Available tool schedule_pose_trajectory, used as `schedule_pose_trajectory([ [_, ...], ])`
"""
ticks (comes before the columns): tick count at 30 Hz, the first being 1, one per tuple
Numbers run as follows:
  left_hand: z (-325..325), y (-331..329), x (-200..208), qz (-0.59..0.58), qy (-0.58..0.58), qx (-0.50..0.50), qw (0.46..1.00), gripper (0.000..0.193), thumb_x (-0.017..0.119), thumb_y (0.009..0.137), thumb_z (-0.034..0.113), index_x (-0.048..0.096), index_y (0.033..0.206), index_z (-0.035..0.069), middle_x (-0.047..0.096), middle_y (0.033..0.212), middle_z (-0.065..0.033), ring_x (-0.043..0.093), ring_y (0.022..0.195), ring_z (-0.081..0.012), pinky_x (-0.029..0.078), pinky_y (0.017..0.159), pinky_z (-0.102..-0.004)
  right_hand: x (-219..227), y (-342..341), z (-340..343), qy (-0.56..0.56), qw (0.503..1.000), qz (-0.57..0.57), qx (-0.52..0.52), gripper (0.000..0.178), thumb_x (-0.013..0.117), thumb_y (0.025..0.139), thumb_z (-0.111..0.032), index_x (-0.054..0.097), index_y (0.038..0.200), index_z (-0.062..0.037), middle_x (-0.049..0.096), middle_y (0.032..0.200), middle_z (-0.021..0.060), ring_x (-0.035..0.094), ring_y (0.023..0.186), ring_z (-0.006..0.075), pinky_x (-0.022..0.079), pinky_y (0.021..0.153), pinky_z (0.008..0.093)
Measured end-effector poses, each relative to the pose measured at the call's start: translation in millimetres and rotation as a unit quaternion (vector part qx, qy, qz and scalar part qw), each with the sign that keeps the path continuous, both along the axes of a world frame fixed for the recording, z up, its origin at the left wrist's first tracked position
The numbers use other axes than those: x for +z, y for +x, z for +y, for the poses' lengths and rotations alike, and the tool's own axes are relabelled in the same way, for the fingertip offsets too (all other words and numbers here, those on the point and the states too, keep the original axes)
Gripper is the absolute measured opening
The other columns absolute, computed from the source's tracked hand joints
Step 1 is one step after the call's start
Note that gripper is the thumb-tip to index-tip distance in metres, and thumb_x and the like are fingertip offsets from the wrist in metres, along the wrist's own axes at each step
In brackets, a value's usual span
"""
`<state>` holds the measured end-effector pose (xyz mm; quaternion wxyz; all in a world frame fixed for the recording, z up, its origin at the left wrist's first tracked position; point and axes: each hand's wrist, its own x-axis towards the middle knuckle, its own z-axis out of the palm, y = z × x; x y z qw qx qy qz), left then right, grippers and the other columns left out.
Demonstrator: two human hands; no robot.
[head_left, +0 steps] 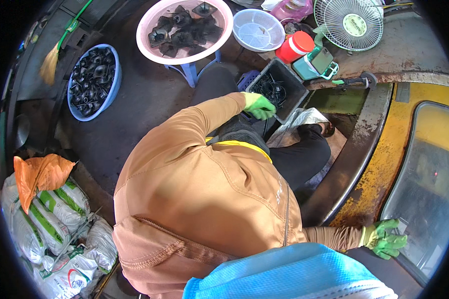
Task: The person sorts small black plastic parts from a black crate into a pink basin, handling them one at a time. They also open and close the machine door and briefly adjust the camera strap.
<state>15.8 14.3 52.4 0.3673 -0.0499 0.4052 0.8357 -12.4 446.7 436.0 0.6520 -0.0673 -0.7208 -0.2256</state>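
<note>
My left hand, in a green glove, is at the near side of a dark grey bin in front of my lap. Its fingers are curled, and a thin thing seems to stick out below them; what it is I cannot make out. Inside the bin lie thin black plastic pieces. Out to the right, my gloved right hand has its fingers apart, by a small clear handle on the windowed door of a yellow machine. Nothing shows in that hand.
A pink basin of black parts stands on a blue stool. Farther left is a blue basket of black parts. White sacks lie at lower left. Beyond the bin are a white basket, red jug, teal container and fan.
</note>
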Motion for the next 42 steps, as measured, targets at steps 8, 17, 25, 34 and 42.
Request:
schedule_pose_trajectory([
  [8, -13, -2, -50, -0.08, -0.278, 0.109, 0.951, 0.024, 0.054, 0.082, 0.03, 0.061, 0.084, 0.008, 0.055, 0.069, -0.0037, 0.049, 0.056, -0.0146, 0.035, 0.049, -0.0264, -19, 33, -11, 0.085, 0.993, -0.081, -0.021, 0.038, 0.058, 0.089, -0.021, 0.052, 0.123, -0.0045, 0.055, 0.126, 0.0137, 0.051, 0.114, 0.0421, 0.018, 0.108, 0.054],
  [17, -15, 10, -16, -0.101, -0.323, 0.12, 0.933, 0.026, 0.058, 0.078, 0.037, 0.062, 0.081, 0.011, 0.053, 0.062, 0.0001, 0.043, 0.051, -0.0093, 0.03, 0.047, -0.0254, -19, 21, 35, 0.144, 0.978, -0.096, -0.115, 0.043, 0.056, 0.082, -0.048, 0.058, 0.119, -0.0252, 0.056, 0.123, -0.0062, 0.053, 0.111, 0.025, 0.033, 0.093, 0.049],
  [25, -17, 21, -36, -0.125, -0.282, 0.192, 0.932, 0.024, 0.058, 0.084, 0.03, 0.06, 0.078, 0.006, 0.053, 0.062, -0.0003, 0.044, 0.05, -0.008, 0.033, 0.043, -0.024, -20, 38, 34, 0.114, 0.989, -0.079, -0.049, 0.039, 0.061, 0.082, -0.035, 0.059, 0.118, -0.0224, 0.058, 0.122, -0.0026, 0.053, 0.111, 0.0268, 0.034, 0.092, 0.0513],
  [34, -28, 12, -46, -0.096, -0.282, 0.182, 0.937, 0.031, 0.061, 0.084, 0.029, 0.062, 0.097, 0.001, 0.062, 0.089, -0.0051, 0.057, 0.077, -0.0138, 0.048, 0.066, -0.0266, -17, 28, 20, 0.154, 0.984, -0.09, -0.01, 0.038, 0.065, 0.076, -0.023, 0.058, 0.112, -0.0157, 0.062, 0.115, 0.0032, 0.057, 0.101, 0.0322, 0.036, 0.077, 0.0477],
  [42, -27, 7, -49, -0.125, -0.253, 0.187, 0.941, 0.022, 0.06, 0.083, 0.023, 0.061, 0.095, 0.005, 0.06, 0.082, -0.003, 0.054, 0.063, -0.0107, 0.044, 0.052, -0.0217, -15, 28, 12, 0.119, 0.986, -0.114, -0.004, 0.037, 0.067, 0.075, -0.022, 0.061, 0.11, -0.0139, 0.061, 0.115, 0.0054, 0.055, 0.103, 0.0317, 0.035, 0.078, 0.0469],
])
